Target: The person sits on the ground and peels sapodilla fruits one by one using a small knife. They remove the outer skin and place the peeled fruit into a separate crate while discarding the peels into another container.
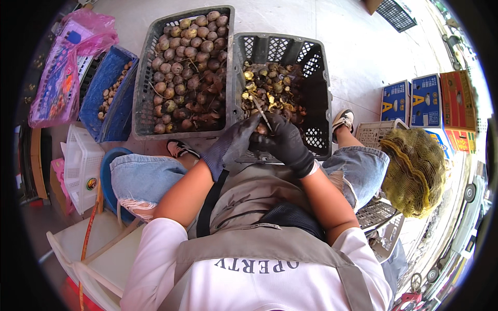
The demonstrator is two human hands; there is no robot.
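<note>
Both hands wear dark gloves and meet over the near edge of a black plastic crate (284,38). My left hand (237,142) is closed around a small round brown fruit (263,130), mostly hidden by the fingers. In my right hand (286,142) is a knife with a narrow blade (263,113), which slants up and away over the fruit. Dark peel pieces and yellowish scraps (272,87) lie in the crate below. To its left, a second black crate (140,83) holds many whole round purple-brown fruits (190,50) with dry stems and leaves among them.
At the left are a blue crate (90,105) with small brown pieces, a pink plastic bag (93,35), a white basket (83,171) and a blue tub (107,167). On the right stand a full yellow mesh sack (414,175) and stacked cardboard boxes (426,101).
</note>
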